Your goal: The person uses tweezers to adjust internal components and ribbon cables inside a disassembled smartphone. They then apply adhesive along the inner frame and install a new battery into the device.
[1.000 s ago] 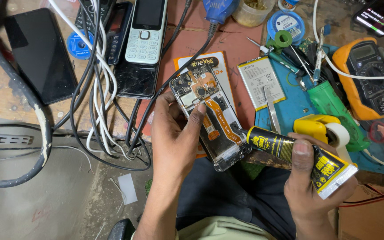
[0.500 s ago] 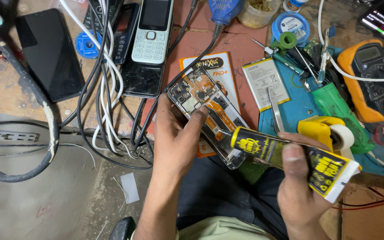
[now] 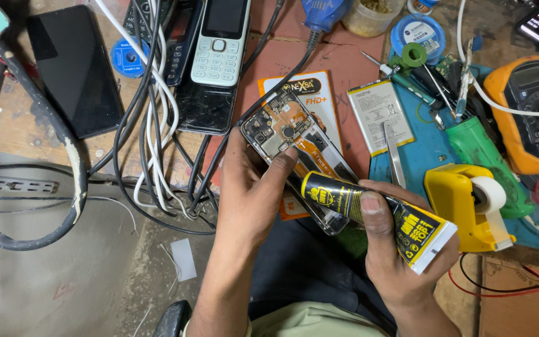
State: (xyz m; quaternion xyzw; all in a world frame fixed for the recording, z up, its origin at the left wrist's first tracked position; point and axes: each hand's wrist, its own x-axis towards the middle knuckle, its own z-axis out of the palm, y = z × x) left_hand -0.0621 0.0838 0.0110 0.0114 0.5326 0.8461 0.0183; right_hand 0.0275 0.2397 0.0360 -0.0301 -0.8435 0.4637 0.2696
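Observation:
My left hand (image 3: pixel 251 193) holds an opened smartphone (image 3: pixel 288 140) with its back off, circuit board and orange ribbon cable showing. The thumb rests on the phone's inner frame. My right hand (image 3: pixel 400 262) grips a black and yellow glue tube (image 3: pixel 375 215), its nozzle end lying against the phone's lower middle. The phone's lower end is hidden behind the tube and my fingers.
A yellow tape dispenser (image 3: pixel 463 206), a green tool (image 3: pixel 485 156), a loose phone battery (image 3: pixel 380 115), tweezers (image 3: pixel 395 156) and an orange multimeter (image 3: pixel 534 115) lie at right. Keypad phones (image 3: pixel 223 40), a black smartphone (image 3: pixel 73 68) and tangled cables (image 3: pixel 151 143) crowd the left.
The glue tube has slid a little up and left along the phone. Both hands sit slightly higher in view.

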